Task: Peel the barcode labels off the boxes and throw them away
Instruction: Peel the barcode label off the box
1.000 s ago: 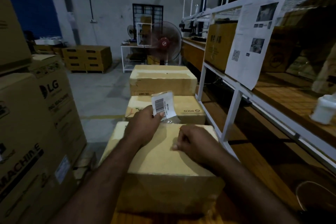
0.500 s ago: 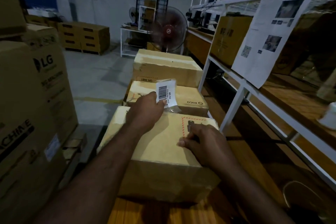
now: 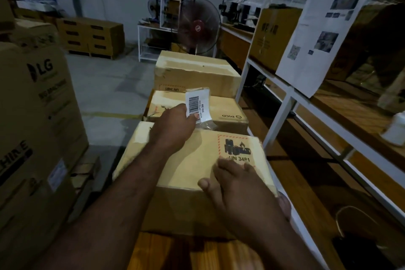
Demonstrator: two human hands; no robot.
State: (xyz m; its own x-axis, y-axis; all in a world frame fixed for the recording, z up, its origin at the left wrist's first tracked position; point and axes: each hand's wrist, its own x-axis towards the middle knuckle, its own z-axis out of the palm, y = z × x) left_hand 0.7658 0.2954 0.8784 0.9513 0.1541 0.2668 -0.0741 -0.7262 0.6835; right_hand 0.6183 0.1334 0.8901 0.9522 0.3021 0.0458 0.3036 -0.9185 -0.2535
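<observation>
A cardboard box with a printed UN 3481 battery mark lies nearest me on a wooden table. My left hand hovers over its far edge and pinches a peeled white barcode label, held upright with a bit of clear tape hanging below. My right hand grips the box's near right corner, fingers on top and thumb around the side. Behind it a second box marked PICO and a third, taller box stand in a row.
Large LG cartons are stacked at the left. A white metal shelf rack with a hanging printed sheet runs along the right. A standing fan and stacked cartons stand at the back. A white bottle sits on the shelf.
My right hand has slid from the middle of the box top to its near right corner, uncovering the UN 3481 mark. The left hand keeps the label raised; the view has tilted down.
</observation>
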